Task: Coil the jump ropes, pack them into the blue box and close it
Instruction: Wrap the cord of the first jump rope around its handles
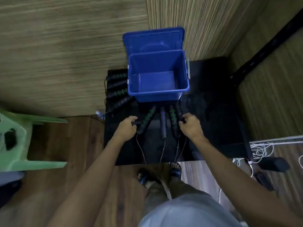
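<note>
The blue box (157,94) stands open on a black table (213,112), its lid (153,40) leaning back against the wall; nothing lies inside. In front of it lie several black jump-rope handles (163,123), some with green rings (146,119), their thin cords (141,149) hanging over the table's near edge. More handles (118,90) lie to the left of the box. My left hand (127,126) curls round a dark handle at the left of the front group. My right hand (190,124) grips the rightmost handle (178,112).
A green plastic chair (18,136) stands at the left. At the right, a tangle of white cables (260,150) lies beside the table on the wooden floor. A wood-grain wall rises behind the box. My feet in sandals (176,172) show below the table edge.
</note>
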